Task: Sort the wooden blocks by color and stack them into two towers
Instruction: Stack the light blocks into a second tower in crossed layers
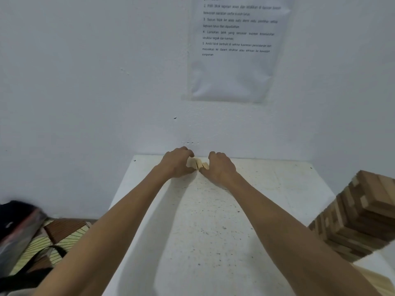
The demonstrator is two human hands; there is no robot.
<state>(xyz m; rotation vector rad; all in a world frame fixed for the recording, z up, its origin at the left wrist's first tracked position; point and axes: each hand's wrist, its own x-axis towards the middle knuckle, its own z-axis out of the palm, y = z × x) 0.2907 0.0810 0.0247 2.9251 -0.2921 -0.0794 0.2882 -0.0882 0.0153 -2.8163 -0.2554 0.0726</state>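
- Your left hand (177, 163) and right hand (221, 167) meet at the far edge of the table (213, 231), close to the wall; between them lies a short row of pale blocks (197, 163), flat on the tabletop and side by side.
- Left-hand fingers are curled over the far side of the row with the thumb on the near side; the right hand mirrors this, fingers bent over the back and thumb tip at the near edge; both hands pinch the row, squaring it up as I read it.
- Progress looks early: this single layer appears to be the base of the pale tower; no second sorted tower is in view.
- The mixed stack (359, 216) at your right stands tall, dark and pale pieces mingled through it; nearly all the sorting seems left to do.
- The seams between the pale blocks run roughly from you toward the wall, leaning a little left; so I judge that their long axis points away from you; the ends are hidden under your fingers, so their exact length cannot be told.
- The next layer would probably cross this one, long axes running left to right.
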